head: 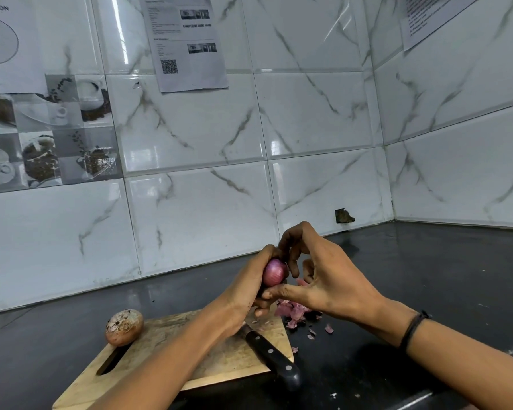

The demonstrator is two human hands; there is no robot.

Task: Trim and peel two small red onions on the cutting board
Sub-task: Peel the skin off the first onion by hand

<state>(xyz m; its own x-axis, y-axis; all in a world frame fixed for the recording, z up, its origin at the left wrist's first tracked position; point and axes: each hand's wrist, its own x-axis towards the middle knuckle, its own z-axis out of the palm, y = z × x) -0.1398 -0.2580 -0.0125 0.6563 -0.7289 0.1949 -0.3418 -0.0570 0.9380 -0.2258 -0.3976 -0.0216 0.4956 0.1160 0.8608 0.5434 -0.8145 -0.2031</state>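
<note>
Head view only. Left hand (249, 291) is curled round the pink onion (274, 272) and grips it in the air above the far right corner of the cutting board (160, 359). Right hand (323, 279) pinches the same onion, thumb under it and bent fingers on its top and far side. The onion's facing side looks glossy and bare, so I judge the step is stripping the last skin.

To do it well: hold the bulb firm in the left hand, catch a loose skin edge with a fingertip, pull it toward a trimmed end, turn the bulb and check for dry patches. Drop scraps onto the peel pile (290, 310) lying on the counter (427, 276) just off the board's far right corner.

The unpeeled onion (124, 327) sits on the board's far left corner, papery skin on, untouched. The knife (273, 359) lies across the board's right side, with its handle end overhanging the near edge.

Hidden: the onion's far side and both ends are covered by fingers, so I cannot tell if any skin remains or whether the ends are trimmed. The knife blade is mostly under the left wrist. The board's near left corner is cut off by the frame.
</note>
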